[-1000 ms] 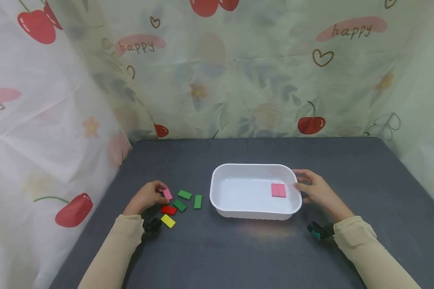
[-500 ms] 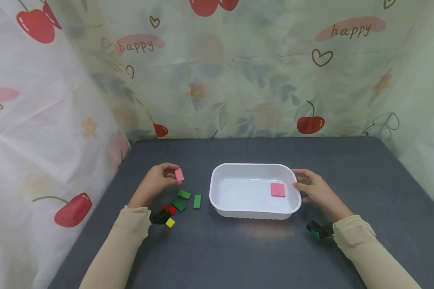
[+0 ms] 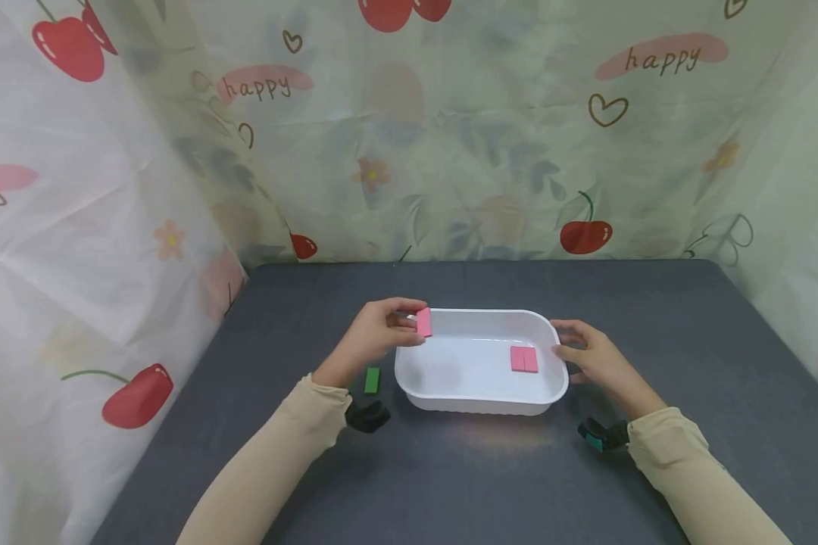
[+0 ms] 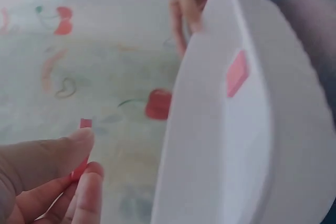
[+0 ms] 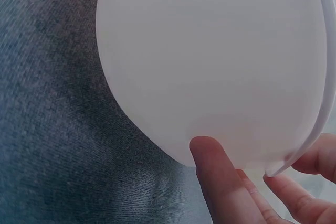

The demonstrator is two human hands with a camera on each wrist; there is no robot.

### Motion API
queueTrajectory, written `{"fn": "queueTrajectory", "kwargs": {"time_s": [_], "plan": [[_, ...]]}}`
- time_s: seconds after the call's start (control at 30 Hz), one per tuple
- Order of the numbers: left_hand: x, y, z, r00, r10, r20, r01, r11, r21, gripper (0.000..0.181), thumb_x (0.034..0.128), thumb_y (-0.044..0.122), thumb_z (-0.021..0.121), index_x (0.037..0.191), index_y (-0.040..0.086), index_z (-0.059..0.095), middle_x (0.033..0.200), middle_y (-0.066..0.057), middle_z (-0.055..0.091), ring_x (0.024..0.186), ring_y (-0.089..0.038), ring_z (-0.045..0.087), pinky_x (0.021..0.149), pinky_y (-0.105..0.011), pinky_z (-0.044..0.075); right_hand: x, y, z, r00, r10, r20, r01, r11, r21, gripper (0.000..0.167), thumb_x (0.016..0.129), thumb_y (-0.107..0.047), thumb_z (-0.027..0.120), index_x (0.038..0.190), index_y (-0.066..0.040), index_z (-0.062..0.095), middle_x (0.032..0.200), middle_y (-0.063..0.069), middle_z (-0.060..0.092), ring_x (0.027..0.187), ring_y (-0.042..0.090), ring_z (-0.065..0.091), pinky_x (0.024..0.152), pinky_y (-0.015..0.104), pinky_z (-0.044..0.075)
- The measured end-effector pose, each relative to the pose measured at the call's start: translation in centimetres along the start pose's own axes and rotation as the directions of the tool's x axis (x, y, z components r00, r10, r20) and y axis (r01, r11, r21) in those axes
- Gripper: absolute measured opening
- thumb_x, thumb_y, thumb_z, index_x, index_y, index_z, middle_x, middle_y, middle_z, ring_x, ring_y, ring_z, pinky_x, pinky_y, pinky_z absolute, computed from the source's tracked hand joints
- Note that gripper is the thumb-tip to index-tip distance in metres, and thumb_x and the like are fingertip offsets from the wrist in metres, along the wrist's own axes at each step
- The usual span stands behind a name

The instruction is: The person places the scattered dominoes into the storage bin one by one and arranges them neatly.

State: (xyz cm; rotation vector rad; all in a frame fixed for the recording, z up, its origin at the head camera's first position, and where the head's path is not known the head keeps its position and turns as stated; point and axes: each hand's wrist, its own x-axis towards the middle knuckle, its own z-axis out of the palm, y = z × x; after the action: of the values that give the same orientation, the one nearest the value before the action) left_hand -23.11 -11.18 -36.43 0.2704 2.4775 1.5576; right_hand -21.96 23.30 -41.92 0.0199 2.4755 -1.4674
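My left hand [image 3: 376, 333] pinches a small flat pink block [image 3: 424, 322] between thumb and fingers, just over the left rim of the white plastic tray [image 3: 466, 382]. In the left wrist view, the held block [image 4: 85, 123] sticks out past the thumb tip. Two more pink blocks [image 3: 524, 359] lie side by side in the right part of the tray. My right hand [image 3: 589, 352] touches the tray's right end with fairly straight fingers; in the right wrist view its thumb [image 5: 207, 153] rests against the tray's outer wall.
One green block [image 3: 372, 381] lies on the dark table [image 3: 463, 477] left of the tray; my left arm hides the area where other blocks lay. Both wrists carry black camera mounts. A patterned curtain [image 3: 409, 151] hangs behind the table and along the sides.
My left hand has lifted the pink block from beside the green, red and yellow blocks and carried it right to the tray's left rim. The right hand and tray look still.
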Motion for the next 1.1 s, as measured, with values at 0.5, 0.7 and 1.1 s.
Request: {"fn": "queueTrajectory", "kwargs": {"time_s": [0.5,0.7,1.1], "plan": [[3.4,-1.6,7.0,0.994,0.013,0.112,-0.015,1.0,0.013,0.047,0.074,0.001,0.081,0.119,0.006,0.067,0.114,-0.008,0.069,0.092,-0.017,0.069,0.081,-0.031,0.054,-0.1,0.1,0.0,1.0,-0.017,-0.004,0.017,1.0,-0.01,0.06,0.097,-0.019,0.057,0.149,-0.006,0.031,0.141,0.031,0.041,0.121,0.047,0.05,0.074,0.045,0.058],[4.2,-2.5,8.0,0.993,0.022,0.119,-0.034,0.994,0.105,0.043,0.0733,0.002,0.08,0.115,0.004,0.069,0.109,-0.011,0.07,0.078,-0.013,0.066,0.072,-0.024,0.052,0.0,0.2,0.0,1.0,-0.007,-0.007,0.007,1.0,0.0,0.06,0.097,-0.02,0.057,0.149,-0.007,0.031,0.142,0.03,0.041,0.122,0.046,0.05,0.074,0.045,0.058],[5.3,-3.3,8.8,0.993,-0.016,0.12,-0.009,0.979,0.202,0.044,0.0675,-0.005,0.081,0.11,-0.002,0.069,0.101,-0.012,0.07,0.07,-0.011,0.055,0.062,-0.019,0.045,0.1,0.1,0.0,1.0,0.001,-0.003,-0.001,1.0,0.016,0.06,0.097,-0.02,0.058,0.149,-0.007,0.031,0.142,0.03,0.041,0.123,0.046,0.049,0.074,0.045,0.058]]}}
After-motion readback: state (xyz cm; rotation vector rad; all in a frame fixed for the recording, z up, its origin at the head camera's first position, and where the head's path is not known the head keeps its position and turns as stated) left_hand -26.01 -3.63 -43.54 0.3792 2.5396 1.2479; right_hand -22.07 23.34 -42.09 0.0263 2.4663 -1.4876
